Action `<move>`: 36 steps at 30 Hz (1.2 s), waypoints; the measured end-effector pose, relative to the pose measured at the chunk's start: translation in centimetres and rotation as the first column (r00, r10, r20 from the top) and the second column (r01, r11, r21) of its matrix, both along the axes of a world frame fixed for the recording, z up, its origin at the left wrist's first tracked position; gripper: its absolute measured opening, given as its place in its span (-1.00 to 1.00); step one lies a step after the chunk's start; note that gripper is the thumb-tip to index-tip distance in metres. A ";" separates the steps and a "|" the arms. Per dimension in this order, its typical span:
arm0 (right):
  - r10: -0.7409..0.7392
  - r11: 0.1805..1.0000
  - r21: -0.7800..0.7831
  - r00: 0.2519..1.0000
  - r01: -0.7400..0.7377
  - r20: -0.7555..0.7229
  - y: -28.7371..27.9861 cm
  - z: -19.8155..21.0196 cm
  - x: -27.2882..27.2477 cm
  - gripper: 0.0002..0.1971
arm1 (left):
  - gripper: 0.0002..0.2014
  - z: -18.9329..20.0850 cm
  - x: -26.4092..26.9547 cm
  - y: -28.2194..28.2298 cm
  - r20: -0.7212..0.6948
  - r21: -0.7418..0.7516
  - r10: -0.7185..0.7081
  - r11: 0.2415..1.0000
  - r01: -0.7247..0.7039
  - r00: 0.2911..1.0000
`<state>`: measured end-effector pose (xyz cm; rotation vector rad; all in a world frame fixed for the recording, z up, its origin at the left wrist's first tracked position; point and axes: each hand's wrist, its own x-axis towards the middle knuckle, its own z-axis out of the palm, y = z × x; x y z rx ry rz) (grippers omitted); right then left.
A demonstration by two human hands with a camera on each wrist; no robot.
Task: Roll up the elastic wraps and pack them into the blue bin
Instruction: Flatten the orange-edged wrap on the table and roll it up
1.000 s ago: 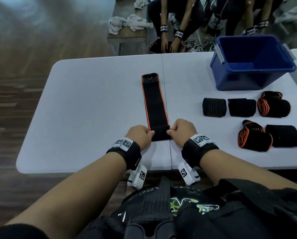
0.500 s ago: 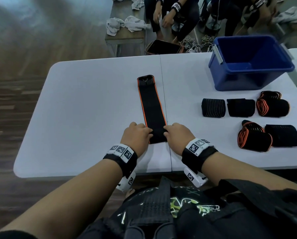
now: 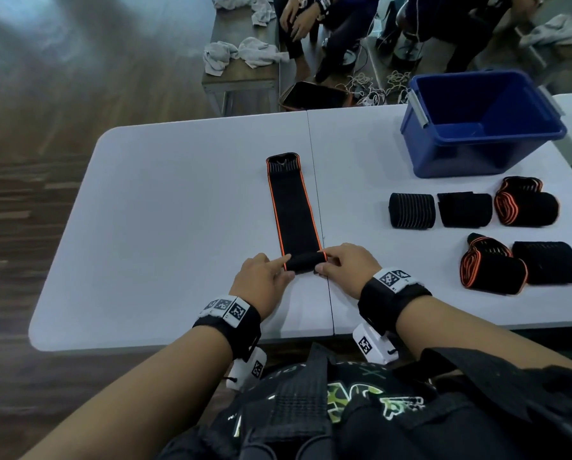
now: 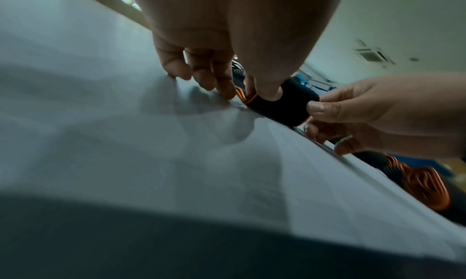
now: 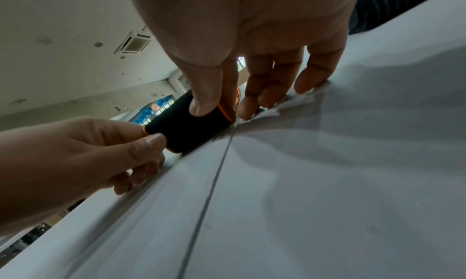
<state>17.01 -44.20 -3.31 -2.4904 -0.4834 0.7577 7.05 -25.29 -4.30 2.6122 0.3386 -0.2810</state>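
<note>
A long black elastic wrap with orange edges (image 3: 292, 207) lies stretched away from me on the white table (image 3: 165, 227). Its near end is wound into a small roll (image 3: 305, 261) (image 4: 282, 104) (image 5: 186, 127). My left hand (image 3: 264, 280) pinches the roll's left end between thumb and forefinger. My right hand (image 3: 347, 265) pinches the right end the same way. The other fingers of both hands touch the tabletop. The blue bin (image 3: 480, 124) stands at the far right, with nothing visible inside it.
Several rolled wraps lie right of my hands: a striped black one (image 3: 412, 210), a plain black one (image 3: 464, 210), orange-edged ones (image 3: 526, 205) (image 3: 492, 265) and another black one (image 3: 548, 262). Behind the table are a bench with towels (image 3: 241, 54) and seated people.
The flat near end of the wrap has been turned over into a small roll. Both hands have moved slightly forward along the wrap with it.
</note>
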 end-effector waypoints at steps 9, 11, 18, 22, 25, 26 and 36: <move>-0.111 0.992 0.047 0.985 0.118 -0.133 0.8 0.5 1.0 -0.48 | -0.50 0.2 1.3 0.3 -0.007 -0.147 0.146 0.978 -0.146 0.989; -0.130 0.992 -0.013 0.980 0.129 -0.148 1.2 0.7 1.3 -0.45 | -0.49 0.3 1.4 0.4 -0.022 -0.182 0.155 0.971 -0.156 0.988; -0.156 0.983 -0.116 0.976 0.139 -0.153 2.1 0.5 1.9 -0.43 | -0.51 1.0 1.9 0.4 -0.098 -0.233 0.225 0.942 -0.243 0.969; -0.154 0.977 -0.171 0.976 0.127 -0.156 2.6 0.5 2.3 -0.43 | -0.62 1.1 2.3 0.6 -0.095 -0.220 0.273 0.932 -0.288 0.957; -0.143 0.975 -0.193 0.978 0.113 -0.149 2.9 0.4 2.6 -0.41 | -0.76 1.0 2.2 0.6 -0.062 -0.226 0.326 0.916 -0.331 0.943; -0.135 0.974 -0.200 0.980 0.105 -0.144 3.0 0.3 2.7 -0.41 | -0.82 1.0 2.1 0.6 -0.045 -0.256 0.358 0.898 -0.357 0.933; -0.030 0.999 -0.040 0.994 0.035 0.105 2.9 1.7 1.3 -0.69 | -0.78 0.8 1.8 0.4 0.025 -0.190 0.247 0.952 -0.238 0.969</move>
